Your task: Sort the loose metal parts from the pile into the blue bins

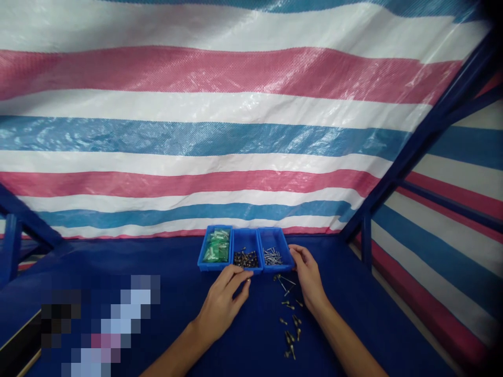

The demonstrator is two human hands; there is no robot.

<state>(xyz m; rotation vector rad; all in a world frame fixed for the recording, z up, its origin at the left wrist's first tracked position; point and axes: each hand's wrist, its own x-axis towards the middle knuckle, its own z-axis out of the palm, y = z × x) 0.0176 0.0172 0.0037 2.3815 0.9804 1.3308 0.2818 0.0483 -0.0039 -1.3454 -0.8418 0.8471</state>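
Three small blue bins stand side by side at the back of the blue tabletop. The left bin (pixel 200 266) has small green-and-clear packets (pixel 217 246), the middle bin (pixel 247 238) dark brass-coloured small parts (pixel 245 259), and the right bin (pixel 271 236) thin silver pins (pixel 272 256). My left hand (pixel 223 298) is at the middle bin's front edge, thumb and forefinger tips nearly together; whatever is between them is too small to name. My right hand (pixel 308 275) has its thumb and fingertips closed on the right bin's outer side.
Several loose brass-coloured pieces (pixel 290 337) and a few pins (pixel 283 285) lie on the tabletop (pixel 157 262) between my forearms. A blurred-out patch (pixel 113 324) covers the left side. Striped sheeting (pixel 220 136) and blue frame bars (pixel 393 180) enclose the table.
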